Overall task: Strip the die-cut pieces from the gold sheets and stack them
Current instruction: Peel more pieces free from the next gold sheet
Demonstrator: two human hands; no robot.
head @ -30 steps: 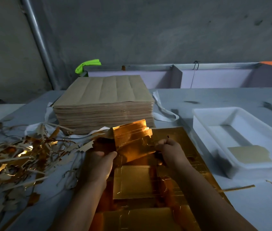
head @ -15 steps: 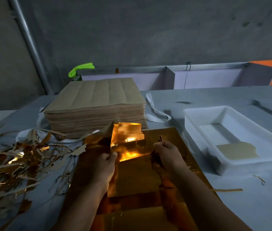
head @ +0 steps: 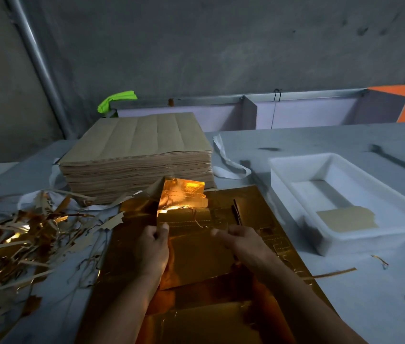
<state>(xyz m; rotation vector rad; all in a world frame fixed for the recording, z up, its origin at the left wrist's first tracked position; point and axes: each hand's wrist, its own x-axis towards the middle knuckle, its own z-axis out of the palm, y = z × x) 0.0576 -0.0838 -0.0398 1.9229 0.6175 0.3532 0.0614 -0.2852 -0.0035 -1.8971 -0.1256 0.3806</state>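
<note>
Gold sheet (head: 246, 202) lies near you, before the brown paper stack (head: 134, 145). Your left hand (head: 153, 249) pinches 1 lifted die-cut piece (head: 184, 192). Your right hand (head: 243, 242) is blurred, so I cannot tell its grip. The stripping step seems in hand; next, hold the sheet down and tear the piece free.

No readable text, label, brand or number anywhere. Only plain, unmarked faces on the gold sheets (head: 253, 201), brown stack (head: 137, 140) and white tray (head: 293, 161).
</note>
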